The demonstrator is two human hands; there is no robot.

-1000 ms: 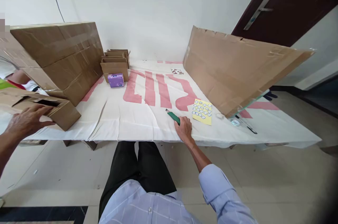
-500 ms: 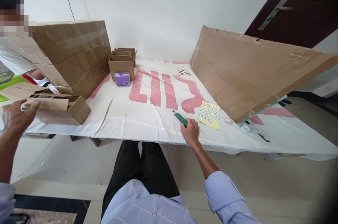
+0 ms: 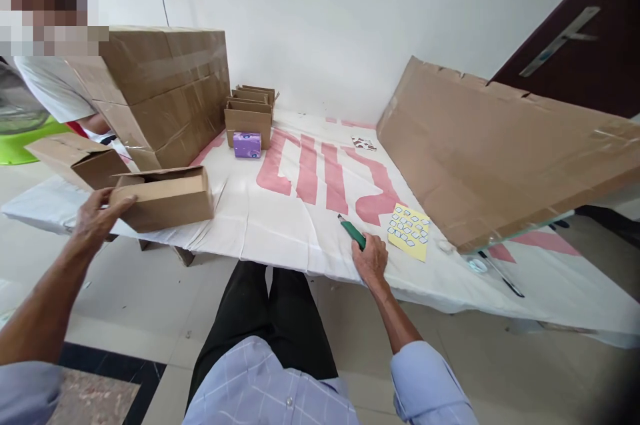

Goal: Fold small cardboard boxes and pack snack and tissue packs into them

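Observation:
My left hand (image 3: 97, 215) grips the left end of a small brown cardboard box (image 3: 173, 208), thumb over its top edge. This box lies near the front edge of the table, its upper flap slightly raised. Behind it to the left sits a second cardboard box (image 3: 83, 158) with an open end. My right hand (image 3: 370, 258) is closed around a green utility knife (image 3: 353, 231), its tip pointing away and to the left above the white cloth. Just right of that hand lies a yellow sheet (image 3: 409, 231) with rows of drawn blue-outlined shapes.
A large taped carton (image 3: 170, 91) stands at left; a co-worker's arm (image 3: 95, 123) shows beyond it. Several open cartons (image 3: 249, 119) and a purple pack (image 3: 247, 145) stand farther back. A big cardboard panel (image 3: 505, 158) leans at right, near a tape roll (image 3: 477, 265) and black pen-like item (image 3: 503, 275).
My left hand has moved right with the small box, pulling it apart from the box behind. My right hand stays in place with the knife. The view has turned slightly left.

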